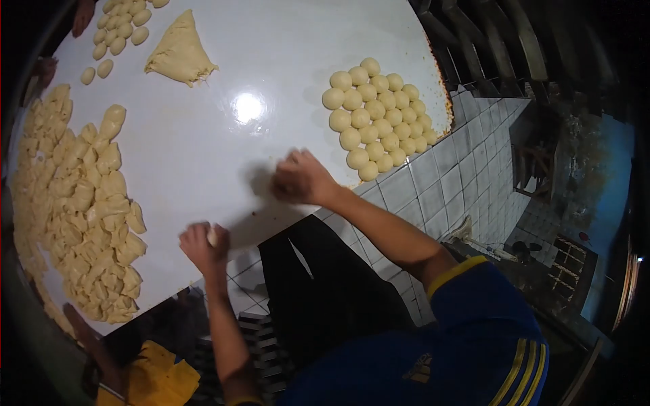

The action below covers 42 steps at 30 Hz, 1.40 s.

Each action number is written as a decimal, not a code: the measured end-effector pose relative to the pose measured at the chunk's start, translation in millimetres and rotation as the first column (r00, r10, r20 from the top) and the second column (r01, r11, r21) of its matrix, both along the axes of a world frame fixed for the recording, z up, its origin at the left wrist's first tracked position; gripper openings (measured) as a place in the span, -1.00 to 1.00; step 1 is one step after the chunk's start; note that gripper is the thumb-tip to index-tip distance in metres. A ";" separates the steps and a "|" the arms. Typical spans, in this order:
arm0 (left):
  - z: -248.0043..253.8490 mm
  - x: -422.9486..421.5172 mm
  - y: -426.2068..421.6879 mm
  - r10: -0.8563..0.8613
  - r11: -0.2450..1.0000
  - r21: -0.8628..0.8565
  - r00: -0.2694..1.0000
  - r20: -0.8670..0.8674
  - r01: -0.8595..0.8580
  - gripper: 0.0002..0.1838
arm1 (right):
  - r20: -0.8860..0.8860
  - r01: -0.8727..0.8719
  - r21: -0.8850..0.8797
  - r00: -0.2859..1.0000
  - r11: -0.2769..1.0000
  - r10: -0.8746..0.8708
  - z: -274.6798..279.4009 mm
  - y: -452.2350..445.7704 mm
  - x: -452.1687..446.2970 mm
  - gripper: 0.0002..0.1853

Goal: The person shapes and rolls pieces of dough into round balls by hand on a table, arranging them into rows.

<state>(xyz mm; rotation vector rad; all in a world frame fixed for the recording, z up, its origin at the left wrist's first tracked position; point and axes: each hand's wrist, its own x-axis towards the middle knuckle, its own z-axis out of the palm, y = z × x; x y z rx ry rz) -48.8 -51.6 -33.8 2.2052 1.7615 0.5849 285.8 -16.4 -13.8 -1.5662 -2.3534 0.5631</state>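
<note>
My left hand [204, 247] is closed near the table's front edge, and a pale bit of dough [212, 237] shows between its thumb and fingers. My right hand [302, 178] is curled into a fist low over the white tabletop [203, 149]; whatever it may cover is hidden. To its right, rows of smooth round dough balls [376, 109] sit close together near the table's corner. Left of my left hand lies a big heap of cut dough pieces [88, 210], irregular in shape.
A large triangular slab of dough [181, 51] lies at the far side, beside several small oval dough balls [122, 27]. Other people's hands [82, 17] show at the far left edge. A person's arm [91, 338] and yellow cloth [159, 375] are at lower left.
</note>
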 end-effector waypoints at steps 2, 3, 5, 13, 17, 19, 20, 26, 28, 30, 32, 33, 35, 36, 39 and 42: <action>3.4 14.3 39.8 0.052 0.994 0.094 0.999 -0.007 -0.051 -0.89 | -0.137 0.054 0.120 0.990 0.991 -0.037 1.3 33.4 -30.8 -0.75; 7.5 29.0 45.6 0.051 0.995 0.087 0.999 -0.006 -0.050 -0.89 | -0.273 0.121 0.226 0.960 0.967 -0.056 -2.6 41.3 -47.1 -0.76; 23.9 67.7 40.8 0.026 0.999 -0.030 0.997 0.068 -0.024 -0.89 | -0.342 0.146 0.185 0.937 0.972 -0.075 -4.6 8.3 -79.0 -0.76; -1.5 3.0 10.8 0.062 0.997 0.031 0.997 0.047 -0.064 -0.85 | -0.100 -0.084 0.137 0.990 0.987 0.098 -9.9 1.5 -4.0 -0.75; 14.1 61.2 40.3 0.037 0.999 -0.029 0.996 0.086 -0.035 -0.83 | -0.302 0.131 0.153 0.950 0.979 -0.080 -7.1 9.0 -70.2 -0.76; 18.7 70.5 7.0 -0.006 0.999 0.038 0.995 0.097 0.002 -0.82 | -0.360 0.066 0.100 0.932 0.993 -0.026 0.0 -21.3 -72.4 -0.72; 17.2 67.4 -13.8 -0.054 0.993 0.108 0.993 0.101 0.043 -0.81 | -0.361 0.061 0.099 0.932 0.993 -0.021 -2.9 -31.3 -53.8 -0.72; 2.7 11.0 33.0 0.066 0.997 0.044 0.997 0.034 -0.068 -0.80 | -0.101 0.071 0.111 0.993 0.991 -0.060 -11.0 19.5 -20.7 -0.75; -0.2 33.0 37.0 0.087 0.993 0.080 0.996 0.030 -0.089 -0.79 | -0.335 0.190 0.232 0.936 0.954 -0.105 -17.4 34.0 -60.8 -0.79; -0.1 65.9 22.7 -0.037 0.999 0.027 0.992 0.122 0.034 -0.85 | -0.343 0.156 0.207 0.936 0.966 -0.078 -14.4 -5.5 -86.7 -0.79; 5.1 51.7 -12.7 -0.078 0.992 0.105 0.990 0.117 0.066 -0.86 | -0.378 0.094 0.111 0.925 0.989 -0.045 1.4 -32.2 -55.4 -0.80; 8.1 46.1 -25.0 -0.118 0.978 0.185 0.987 0.109 0.096 -0.87 | -0.326 0.015 0.111 0.945 0.994 0.023 -6.6 -44.5 -31.3 -0.78; -4.9 0.2 -13.9 -0.016 0.995 0.095 0.997 0.078 0.008 -0.85 | -0.275 -0.064 0.105 0.957 0.992 0.091 -11.0 -36.7 -11.4 -0.77; -9.1 -16.3 -11.5 0.082 0.997 0.006 0.996 0.037 -0.082 -0.83 | -0.196 0.004 0.115 0.980 0.993 0.018 -7.8 -10.5 -1.9 -0.76; 5.4 15.1 45.2 0.131 0.991 0.001 0.991 0.007 -0.131 -0.82 | -0.196 0.117 0.177 0.977 0.977 -0.082 -7.6 27.5 -42.5 -0.75; 16.3 65.2 29.3 -0.017 0.997 0.081 0.995 0.097 0.009 -0.84 | -0.341 0.123 0.172 0.938 0.978 -0.058 2.2 0.5 -72.7 -0.75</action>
